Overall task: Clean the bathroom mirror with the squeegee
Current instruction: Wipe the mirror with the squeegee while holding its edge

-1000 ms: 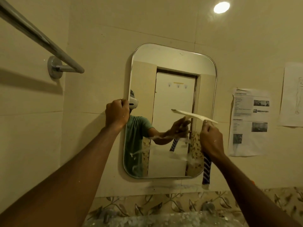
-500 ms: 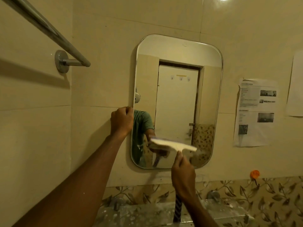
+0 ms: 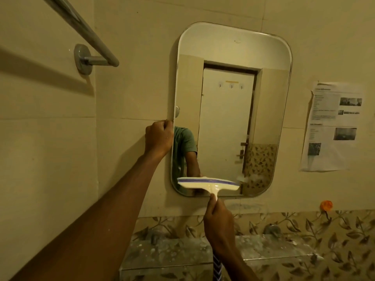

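Observation:
A rounded rectangular mirror (image 3: 229,102) hangs on the beige tiled wall. My left hand (image 3: 159,137) is closed around the mirror's left edge at mid height. My right hand (image 3: 219,220) grips the handle of a cream squeegee (image 3: 207,184) with a purple-striped blade. The blade lies level against the glass near the mirror's bottom edge, over its lower left and middle. A wet, foamy patch (image 3: 253,177) shows on the glass at the lower right. The striped lower end of the handle (image 3: 217,268) sticks out below my wrist.
A steel towel bar (image 3: 81,27) juts from the wall at upper left. A glass shelf (image 3: 263,250) runs under the mirror on the leaf-patterned tile band. A printed paper sheet (image 3: 332,126) is stuck to the wall at right, an orange hook (image 3: 326,205) below it.
My right hand has drawn the squeegee down from the mirror's middle right to its bottom edge and leftward. My left hand has stayed on the left edge. The view has tilted downward.

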Demonstrator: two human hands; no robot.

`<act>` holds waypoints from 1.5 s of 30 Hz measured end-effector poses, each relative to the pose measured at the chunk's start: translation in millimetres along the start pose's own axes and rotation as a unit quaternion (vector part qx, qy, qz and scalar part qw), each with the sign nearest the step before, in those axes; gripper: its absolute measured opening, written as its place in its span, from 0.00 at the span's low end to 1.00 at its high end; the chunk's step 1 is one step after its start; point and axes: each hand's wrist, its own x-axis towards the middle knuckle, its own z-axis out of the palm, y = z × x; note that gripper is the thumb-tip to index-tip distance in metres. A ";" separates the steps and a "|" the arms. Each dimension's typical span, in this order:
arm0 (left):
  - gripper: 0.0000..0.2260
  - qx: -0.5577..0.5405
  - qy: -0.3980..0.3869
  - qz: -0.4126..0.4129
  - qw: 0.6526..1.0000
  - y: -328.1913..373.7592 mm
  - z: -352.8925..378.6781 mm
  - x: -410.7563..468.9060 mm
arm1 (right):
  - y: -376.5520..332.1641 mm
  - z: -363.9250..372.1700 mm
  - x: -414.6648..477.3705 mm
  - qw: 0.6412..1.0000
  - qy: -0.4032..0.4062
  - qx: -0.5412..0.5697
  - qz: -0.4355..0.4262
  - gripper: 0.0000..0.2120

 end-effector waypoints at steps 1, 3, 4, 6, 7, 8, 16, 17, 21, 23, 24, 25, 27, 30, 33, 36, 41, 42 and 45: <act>0.21 0.001 -0.001 -0.001 1.000 0.2 -0.7 -0.3 | -4.6 -4.5 2.2 1.000 0.005 0.006 -0.015 0.18; 0.21 0.001 -0.005 -0.005 1.000 0.1 -1.7 -1.2 | -21.2 -17.5 16.0 0.998 0.028 0.032 -0.053 0.18; 0.21 0.002 -0.006 -0.005 1.000 -0.4 -1.8 -1.7 | -32.4 -24.4 27.3 0.996 0.043 0.042 -0.069 0.17; 0.20 0.005 -0.006 -0.004 1.000 -1.4 -1.5 -2.9 | -55.5 -34.9 49.0 0.994 0.058 0.042 -0.088 0.16; 0.20 0.005 -0.005 -0.005 1.000 -1.7 -1.2 -3.1 | -63.2 -36.0 54.8 0.993 0.054 0.042 -0.094 0.16; 0.20 0.005 -0.004 -0.006 1.000 -2.1 -0.9 -2.8 | -66.2 -32.6 56.3 0.994 0.039 0.045 -0.096 0.16; 0.19 -0.006 -0.006 -0.021 1.000 -0.7 -1.3 -5.9 | -3.7 4.8 -8.1 0.995 -0.052 -0.039 -0.070 0.17; 0.19 -0.005 -0.006 -0.020 1.000 -0.6 -1.5 -8.3 | -1.1 0.0 -7.0 0.994 -0.057 -0.042 -0.081 0.16; 0.20 0.001 -0.012 -0.026 1.000 -12.5 0.2 -21.1 | -12.2 -22.0 10.7 0.961 -0.136 -0.117 -0.210 0.14; 0.20 -0.005 -0.013 -0.034 0.999 -16.8 0.7 -27.2 | -23.4 -26.5 19.0 0.913 -0.195 -0.189 -0.304 0.15; 0.20 -0.009 -0.011 -0.036 0.999 -17.3 1.0 -29.4 | -28.0 -27.1 22.7 0.889 -0.213 -0.222 -0.339 0.16; 0.20 -0.011 -0.008 -0.037 0.999 -16.1 0.8 -30.8 | -31.6 -26.9 27.1 0.869 -0.217 -0.249 -0.368 0.17; 0.19 -0.006 0.000 -0.035 0.999 -12.9 1.4 -32.6 | -32.8 -21.7 37.2 0.836 -0.168 -0.287 -0.437 0.19; 0.19 0.002 0.010 -0.038 0.999 -10.8 4.2 -33.5 | -30.7 -12.9 49.0 0.811 -0.121 -0.308 -0.482 0.24; 0.19 0.005 0.027 -0.051 0.998 -7.9 7.7 -34.7 | -27.7 -8.9 62.4 0.808 -0.111 -0.321 -0.482 0.30; 0.18 -0.003 0.036 -0.074 0.997 -8.6 10.5 -38.3 | -25.9 -9.1 67.8 0.816 -0.138 -0.335 -0.450 0.29; 0.16 -0.044 0.038 -0.142 0.988 -24.3 9.4 -53.2 | -20.2 -9.0 73.1 0.837 -0.154 -0.306 -0.427 0.27; 0.16 -0.053 0.037 -0.150 0.986 -24.7 8.8 -54.2 | -16.4 -9.9 74.3 0.840 -0.160 -0.299 -0.423 0.27; 0.16 -0.075 0.038 -0.160 0.984 -21.3 9.4 -52.6 | 5.0 -21.8 76.8 0.857 -0.173 -0.277 -0.398 0.27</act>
